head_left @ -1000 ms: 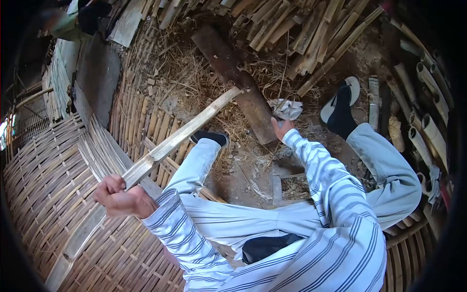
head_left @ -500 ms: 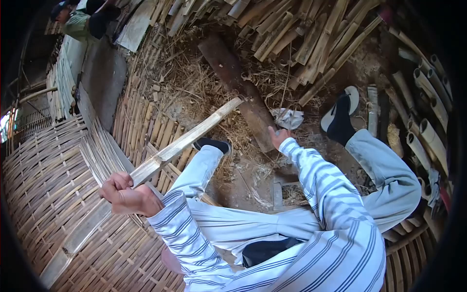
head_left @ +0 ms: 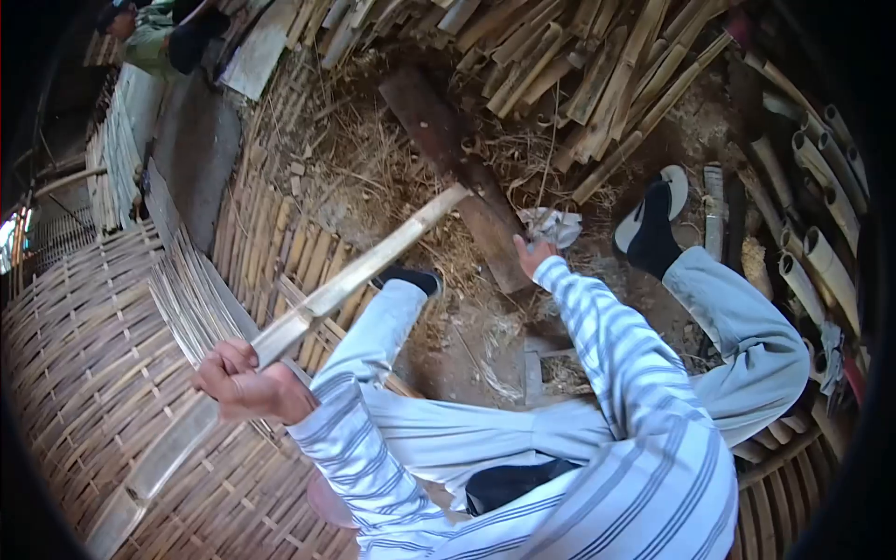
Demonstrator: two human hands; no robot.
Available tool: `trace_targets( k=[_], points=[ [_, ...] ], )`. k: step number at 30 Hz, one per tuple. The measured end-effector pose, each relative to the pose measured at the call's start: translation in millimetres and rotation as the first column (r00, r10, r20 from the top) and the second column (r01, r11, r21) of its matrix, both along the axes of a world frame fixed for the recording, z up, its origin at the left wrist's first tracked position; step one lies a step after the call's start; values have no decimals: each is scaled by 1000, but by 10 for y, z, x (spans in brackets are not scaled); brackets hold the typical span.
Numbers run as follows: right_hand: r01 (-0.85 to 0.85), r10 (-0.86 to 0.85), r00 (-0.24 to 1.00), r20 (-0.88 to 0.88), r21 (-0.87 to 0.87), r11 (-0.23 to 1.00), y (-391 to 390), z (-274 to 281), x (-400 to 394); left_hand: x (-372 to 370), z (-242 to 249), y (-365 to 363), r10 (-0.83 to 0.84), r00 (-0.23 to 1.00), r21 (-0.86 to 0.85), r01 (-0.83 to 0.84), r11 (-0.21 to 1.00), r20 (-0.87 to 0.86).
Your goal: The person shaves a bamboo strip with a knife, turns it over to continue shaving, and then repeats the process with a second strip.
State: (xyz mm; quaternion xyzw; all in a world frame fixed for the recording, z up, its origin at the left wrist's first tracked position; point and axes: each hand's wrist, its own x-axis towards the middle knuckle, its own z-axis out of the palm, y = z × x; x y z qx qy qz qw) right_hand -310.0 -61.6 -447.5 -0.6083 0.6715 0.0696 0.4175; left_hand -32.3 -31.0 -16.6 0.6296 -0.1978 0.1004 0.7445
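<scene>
My left hand (head_left: 252,381) is closed around a long split bamboo strip (head_left: 383,247). The strip slants up and to the right, its far end resting on a dark wooden plank (head_left: 457,159) on the ground. Its near part runs behind my hand, down to the lower left. My right hand (head_left: 536,255) is beside the plank's near end, close to a crumpled white wrapper (head_left: 553,227). Its fingers look curled, with one finger or thumb pointing up; whatever they hold is too small to make out.
Woven bamboo matting (head_left: 84,345) spreads on the left. Split bamboo pieces (head_left: 597,84) are piled at the top, and bamboo tubes (head_left: 821,271) stack at the right. Shavings (head_left: 345,149) litter the ground. Another person (head_left: 154,42) is at the far upper left.
The bamboo strip has shifted and turned slightly in my left hand, its far end still at the plank. My right hand has moved slightly up and left.
</scene>
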Motion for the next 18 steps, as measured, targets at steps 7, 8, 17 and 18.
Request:
trace_targets(
  k=[7, 8, 17, 18],
  points=[
    [-18, -37, 969, 242, 222, 975, -52, 823, -24, -135, 11, -22, 110, 993, 114, -113, 987, 29],
    [-1, -59, 964, 257, 225, 974, -29, 739, -57, -118, -4, 35, 110, 994, 106, -111, 988, 20],
    [-48, -3, 980, 198, 252, 966, -160, 812, -241, -186, 17, -91, 73, 997, 83, -76, 994, 31],
    [-38, -8, 973, 229, 196, 980, -133, 865, -216, -176, 20, -69, 65, 997, 96, -69, 993, 40]
  ],
)
